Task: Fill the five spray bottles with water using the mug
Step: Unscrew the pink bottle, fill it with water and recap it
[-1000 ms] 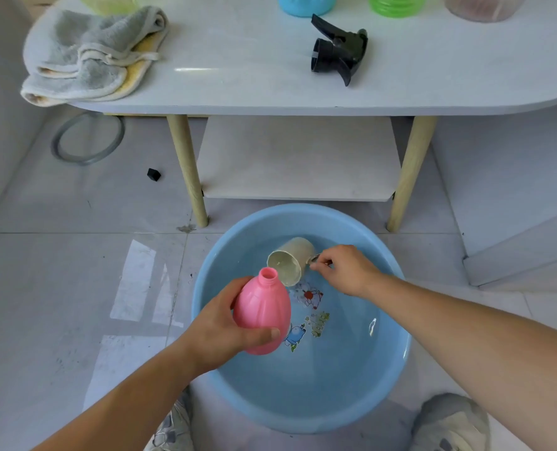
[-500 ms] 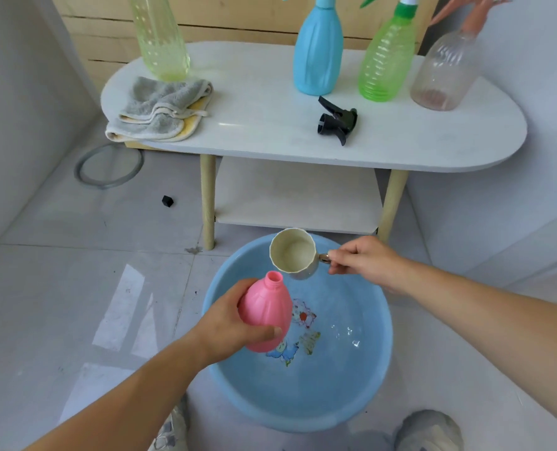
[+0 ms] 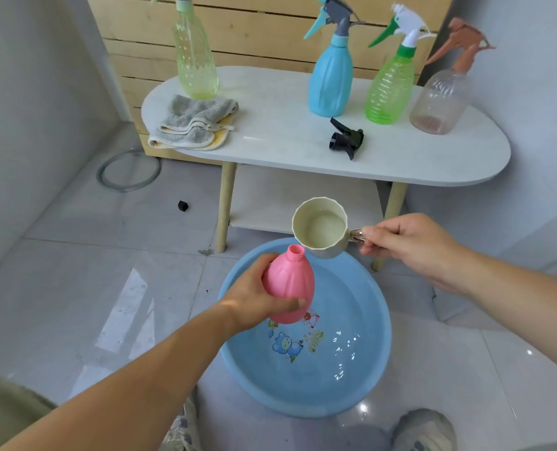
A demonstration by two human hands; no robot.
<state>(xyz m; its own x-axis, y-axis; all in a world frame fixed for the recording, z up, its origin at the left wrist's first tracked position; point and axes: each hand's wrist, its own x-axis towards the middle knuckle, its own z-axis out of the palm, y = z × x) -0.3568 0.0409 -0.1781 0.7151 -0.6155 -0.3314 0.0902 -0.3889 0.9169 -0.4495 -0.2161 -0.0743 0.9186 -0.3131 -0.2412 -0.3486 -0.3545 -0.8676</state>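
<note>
My left hand point(image 3: 257, 301) grips a pink bottle point(image 3: 288, 284) with an open neck, held over the blue basin point(image 3: 373, 379) of water. My right hand point(image 3: 407, 244) pinches the handle of a cream mug point(image 3: 319, 231) with water in it, raised just above and right of the bottle's mouth. On the white table point(image 3: 270, 131) stand a pale yellow-green bottle point(image 3: 195, 56), a blue spray bottle point(image 3: 330, 76), a green spray bottle point(image 3: 391, 86) and a clear bottle with a brown sprayer point(image 3: 439, 99). A loose black spray head point(image 3: 347, 141) lies on the table.
A folded grey and yellow towel point(image 3: 192, 125) lies on the table's left end. Beneath the tabletop is a lower shelf point(image 3: 303, 196). A grey ring point(image 3: 129, 170) and a small black cap point(image 3: 182, 206) lie on the tiled floor. My shoes show at the bottom edge.
My right hand lifted the mug out of the basin water and up beside the pink bottle's mouth. My head tilted up, bringing the bottles on the table into view.
</note>
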